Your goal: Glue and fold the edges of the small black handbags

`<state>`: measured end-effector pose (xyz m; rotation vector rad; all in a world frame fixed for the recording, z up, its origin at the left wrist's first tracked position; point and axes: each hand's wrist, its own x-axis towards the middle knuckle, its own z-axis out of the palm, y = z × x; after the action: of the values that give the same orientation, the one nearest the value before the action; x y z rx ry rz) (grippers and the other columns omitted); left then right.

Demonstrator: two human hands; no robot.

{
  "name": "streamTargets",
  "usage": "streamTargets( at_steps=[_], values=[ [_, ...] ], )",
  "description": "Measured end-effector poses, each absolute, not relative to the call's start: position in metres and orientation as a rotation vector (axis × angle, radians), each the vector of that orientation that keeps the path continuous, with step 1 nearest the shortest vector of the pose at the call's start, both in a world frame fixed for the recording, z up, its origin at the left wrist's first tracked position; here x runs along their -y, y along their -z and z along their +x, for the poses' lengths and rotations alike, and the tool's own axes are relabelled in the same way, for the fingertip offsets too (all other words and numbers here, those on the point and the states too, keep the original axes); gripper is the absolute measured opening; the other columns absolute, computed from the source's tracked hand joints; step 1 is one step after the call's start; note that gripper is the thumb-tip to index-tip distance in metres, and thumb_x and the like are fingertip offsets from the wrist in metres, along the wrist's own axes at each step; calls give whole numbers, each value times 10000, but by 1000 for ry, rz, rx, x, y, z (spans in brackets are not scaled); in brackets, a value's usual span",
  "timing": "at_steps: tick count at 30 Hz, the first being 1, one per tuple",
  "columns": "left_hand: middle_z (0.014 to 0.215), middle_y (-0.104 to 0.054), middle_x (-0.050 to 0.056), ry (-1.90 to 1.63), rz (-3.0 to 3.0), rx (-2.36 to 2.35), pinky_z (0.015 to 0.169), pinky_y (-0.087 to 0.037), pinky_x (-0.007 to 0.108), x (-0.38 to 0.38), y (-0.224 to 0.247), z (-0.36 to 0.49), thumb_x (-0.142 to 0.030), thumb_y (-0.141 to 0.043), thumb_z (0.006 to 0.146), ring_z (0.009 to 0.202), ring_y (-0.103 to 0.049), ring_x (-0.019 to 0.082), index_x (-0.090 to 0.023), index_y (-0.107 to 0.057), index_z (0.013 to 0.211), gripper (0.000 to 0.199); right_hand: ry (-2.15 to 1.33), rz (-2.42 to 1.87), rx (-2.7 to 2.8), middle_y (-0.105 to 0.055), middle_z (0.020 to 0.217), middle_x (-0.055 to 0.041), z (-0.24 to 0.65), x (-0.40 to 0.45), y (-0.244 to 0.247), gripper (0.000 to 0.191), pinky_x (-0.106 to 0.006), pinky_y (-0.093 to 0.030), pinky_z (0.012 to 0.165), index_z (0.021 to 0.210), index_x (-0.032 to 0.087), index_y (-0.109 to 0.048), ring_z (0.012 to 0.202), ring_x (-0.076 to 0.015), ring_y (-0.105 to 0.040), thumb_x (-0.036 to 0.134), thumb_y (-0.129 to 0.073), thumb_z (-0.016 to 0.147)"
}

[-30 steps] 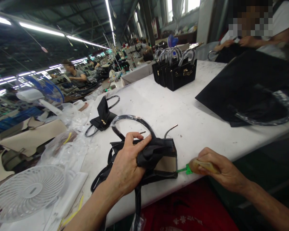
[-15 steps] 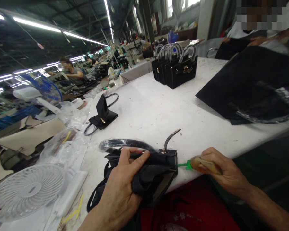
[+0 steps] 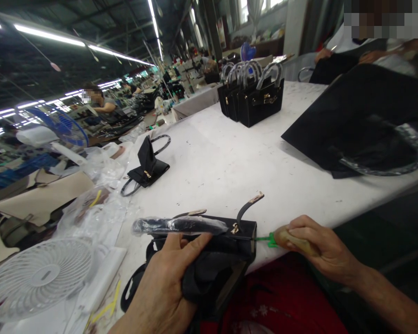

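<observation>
A black bag (image 3: 242, 243) lies at the table's near edge, its handle (image 3: 181, 226) wrapped in clear plastic. My left hand (image 3: 174, 273) grips the bag from the left, thumb and fingers pressed on the black material. A thin strap (image 3: 245, 208) sticks up from the bag beside a small metal fitting. In my right hand (image 3: 320, 246) is a tool with a tan handle (image 3: 285, 239) and a green collar; its thin shaft points left and meets the bag's right end. Whether the tip is inside the bag cannot be made out.
A small black bag (image 3: 148, 162) lies on the white table (image 3: 216, 162), with several black bags (image 3: 261, 104) standing behind. A large black bag (image 3: 355, 120) is at right, near a person's hands (image 3: 323, 54). White fan (image 3: 48, 276) at left.
The held bag has tilted, and its wrapped handle has dropped lower and leftward. My left hand has shifted slightly left and down with it. My right hand has barely moved.
</observation>
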<state>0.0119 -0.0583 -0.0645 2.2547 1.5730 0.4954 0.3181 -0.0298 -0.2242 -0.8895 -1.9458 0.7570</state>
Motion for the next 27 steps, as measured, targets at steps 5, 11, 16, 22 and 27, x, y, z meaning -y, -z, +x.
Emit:
streamTargets(
  at_steps=[5,11,16,22,27],
  values=[
    [1308,-549,73,-499,2237,-1595,919,-560,390,59,65,12,-228,-553,852,1098,-628,246,-370,-573,1301,472,-840,-945,1901,-584,939,-28,319,30,224,189,-297,-492,662,1051,276,-557,783,-171,-602,174,-577,894],
    [1358,-533,67,-466,2259,-1585,1032,-482,463,59,65,11,-248,-544,857,1214,-552,286,-366,-587,1292,453,-846,-1111,1763,-571,899,-29,310,39,216,26,-301,-469,676,939,245,-571,780,-176,-579,250,-557,918],
    [1261,-619,56,-481,2108,-1524,956,-545,435,56,57,15,-267,-576,847,1184,-572,287,-347,-638,1224,391,-949,-1128,1822,-546,802,-16,303,48,211,111,-290,-451,613,841,240,-549,676,-154,-547,260,-506,941],
    [948,-739,24,-502,1549,-1589,723,-627,453,57,45,26,-370,-505,914,865,-714,257,-342,-632,1118,242,-843,-1092,1803,-589,867,-43,304,53,210,69,-301,-473,631,965,256,-576,728,-183,-588,228,-550,909],
    [879,-754,11,-602,1087,-1616,751,-629,429,55,40,36,-425,-524,913,846,-730,242,-279,-599,918,164,-807,-1060,1843,-597,875,-39,302,52,207,85,-293,-473,615,976,258,-582,710,-171,-591,220,-565,902]
  ],
)
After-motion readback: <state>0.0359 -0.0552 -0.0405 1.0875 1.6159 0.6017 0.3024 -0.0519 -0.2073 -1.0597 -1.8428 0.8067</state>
